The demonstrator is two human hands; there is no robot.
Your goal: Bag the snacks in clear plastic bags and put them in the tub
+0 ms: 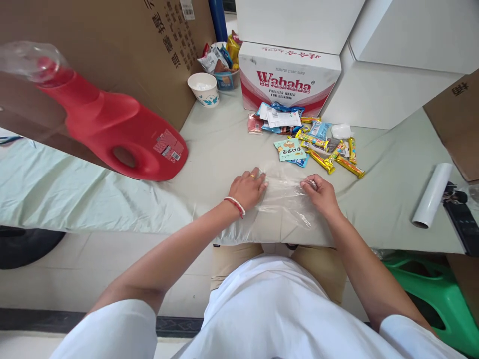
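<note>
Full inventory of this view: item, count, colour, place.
Clear plastic: 1, transparent, between hands
Bottle: 1, red, left
Paper cup: 1, white-blue, back left
Snack tub: 1, blue, beside cup
Loose packets: many, mixed, centre
Wahaha box: 1, white-red, back
White boxes: 3+, white, back
Cardboard boxes: 2+, brown, left/right
Roll: 1, white, right
Unclear item: 1, black, beside roll
Stool: 1, green, lower right
Round item: 1, black, lower left
Table cover: 1, pale green, centre
Clothing: top white, trousers tan, bottom
Left hand: 1, bracelets, on plastic
Right hand: 1, pinching plastic
</note>
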